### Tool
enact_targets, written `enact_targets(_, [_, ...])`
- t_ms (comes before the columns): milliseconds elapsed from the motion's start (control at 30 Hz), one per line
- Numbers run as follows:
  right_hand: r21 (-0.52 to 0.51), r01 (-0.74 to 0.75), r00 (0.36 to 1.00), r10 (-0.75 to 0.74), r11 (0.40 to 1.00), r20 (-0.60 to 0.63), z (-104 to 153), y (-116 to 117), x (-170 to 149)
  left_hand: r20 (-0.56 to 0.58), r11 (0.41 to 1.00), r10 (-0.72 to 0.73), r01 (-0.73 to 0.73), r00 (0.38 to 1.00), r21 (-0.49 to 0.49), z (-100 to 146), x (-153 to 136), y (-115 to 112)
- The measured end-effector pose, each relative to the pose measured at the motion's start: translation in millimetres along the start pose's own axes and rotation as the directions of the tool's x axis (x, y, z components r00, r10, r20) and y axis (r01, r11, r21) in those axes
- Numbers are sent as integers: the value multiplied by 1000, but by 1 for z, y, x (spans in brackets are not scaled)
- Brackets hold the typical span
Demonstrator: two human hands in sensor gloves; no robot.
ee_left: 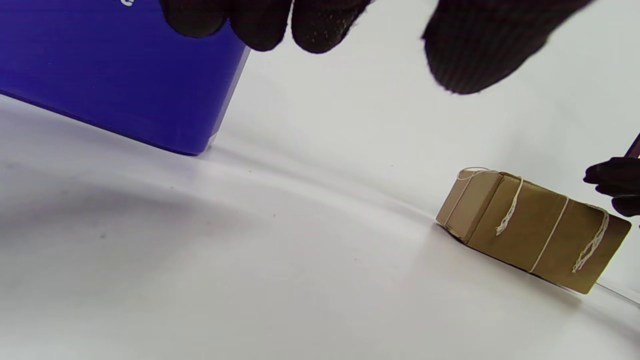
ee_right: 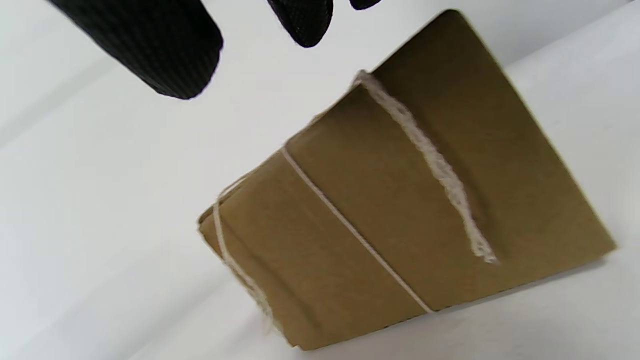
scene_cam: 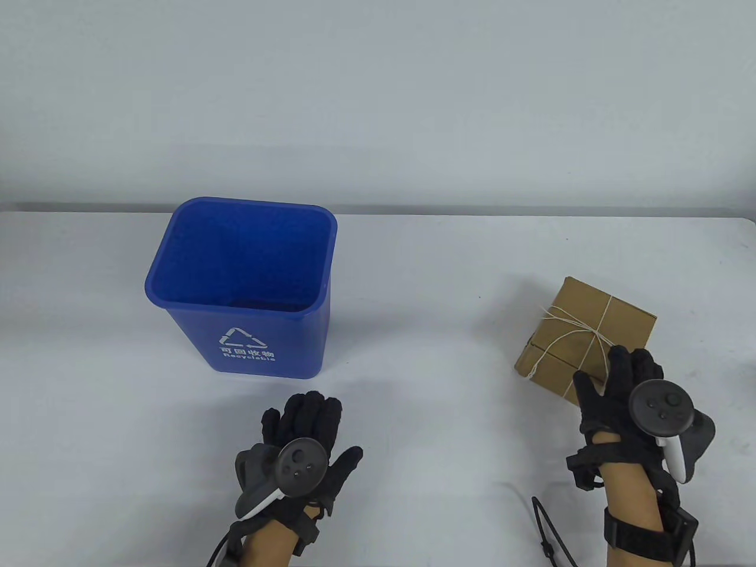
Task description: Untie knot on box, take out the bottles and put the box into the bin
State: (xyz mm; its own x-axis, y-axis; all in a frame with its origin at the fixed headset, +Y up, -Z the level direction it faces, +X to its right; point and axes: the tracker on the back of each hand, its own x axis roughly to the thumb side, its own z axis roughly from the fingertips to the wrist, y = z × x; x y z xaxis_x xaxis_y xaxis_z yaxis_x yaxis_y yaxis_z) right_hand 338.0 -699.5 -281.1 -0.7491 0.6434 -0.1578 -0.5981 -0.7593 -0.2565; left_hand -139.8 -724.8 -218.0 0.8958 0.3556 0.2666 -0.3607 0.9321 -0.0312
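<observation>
The white bench [scene_cam: 413, 472] filled the lower half of the table view, running back to a pale wall. On it, left of centre, stood the blue bin [scene_cam: 248, 289], upright with its mouth open and a white recycling mark on its near face; in the left wrist view its blue side took the upper left corner. At the right of the table view, well apart from the bin, the brown cardboard box [scene_cam: 582, 339] lay flat on the bench, turned at an angle, with pale string [scene_cam: 576, 328] crossed over its top and knotted near the middle, loose frayed ends hanging down its sides. The right hand [scene_cam: 629, 393] hovered at the box's lower right corner, its grip wide, fingers spread and fairly straight, holding nothing; whether the fingertips touched the cardboard could not be told. The left hand [scene_cam: 304, 437] lay at the bottom centre, below the bin, its grip likewise loose with fingers extended and empty, just above the bench.
</observation>
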Motion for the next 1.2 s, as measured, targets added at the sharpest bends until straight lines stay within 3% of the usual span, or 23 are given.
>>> enact_targets(267, [1, 41, 993, -40, 999, -115, -11, 5, -22, 1, 1000, 3, -3, 1000, -6, 0, -1, 0])
enact_targets(667, [-43, 135, 972, -141, 990, -187, -20, 10, -44, -1, 1000, 11, -11, 1000, -18, -1, -2, 0])
enact_targets(1200, [41, 195, 970, -186, 980, -159, -25, 22, -38, -29, 999, 45, -46, 999, -23, -10, -6, 4])
